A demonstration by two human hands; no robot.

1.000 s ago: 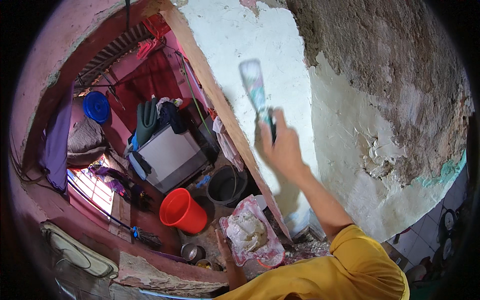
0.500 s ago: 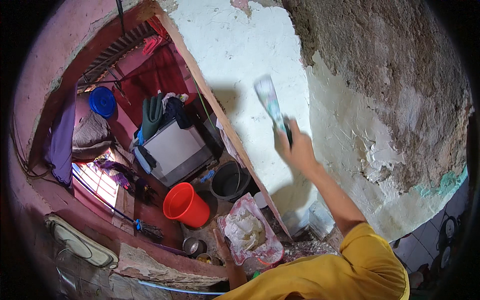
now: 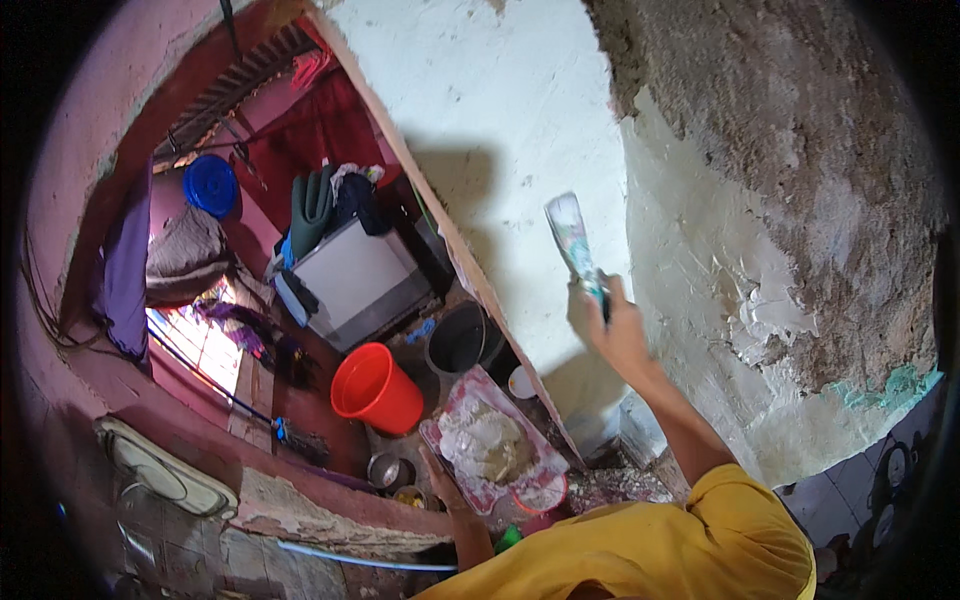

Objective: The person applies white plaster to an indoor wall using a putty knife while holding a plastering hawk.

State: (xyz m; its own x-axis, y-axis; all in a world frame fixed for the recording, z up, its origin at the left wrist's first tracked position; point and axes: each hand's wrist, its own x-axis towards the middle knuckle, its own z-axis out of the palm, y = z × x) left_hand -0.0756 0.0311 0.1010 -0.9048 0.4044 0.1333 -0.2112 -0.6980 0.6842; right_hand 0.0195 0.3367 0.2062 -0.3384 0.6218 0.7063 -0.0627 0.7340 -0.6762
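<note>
The right grip [image 3: 615, 325] is closed around the dark handle of a scraper [image 3: 568, 228], whose flat blade, streaked with white and teal, points up and slightly left. The scraper is in front of the smooth white wall strip [image 3: 505, 85]; whether its edge touches the surface, I cannot tell. A broad shadow lies on the strip to the left of the blade. The left grip [image 3: 443, 480] is lower down, against the left edge of a pink, white-smeared tray [image 3: 470, 388]; how far its fingers close under the tray, I cannot tell. A mound of white paste [image 3: 487, 443] sits on the tray, and a red-rimmed bowl [image 3: 545, 497] shows by the tray's lower edge.

The right forearm runs down to a yellow sleeve [image 3: 745, 500]. Right of the white strip, a paler, uneven plastered face [image 3: 690, 250] meets rough, bare grey-brown wall [image 3: 790, 130].

Left of the strip, through an opening, a red bucket [image 3: 385, 405] stands near the tray, with a black bucket [image 3: 465, 340] to its right. Beyond them are a grey-white box-shaped unit [image 3: 355, 265] with cloths heaped at its far end, a round blue lid [image 3: 210, 186] and a purple curtain [image 3: 125, 270].
</note>
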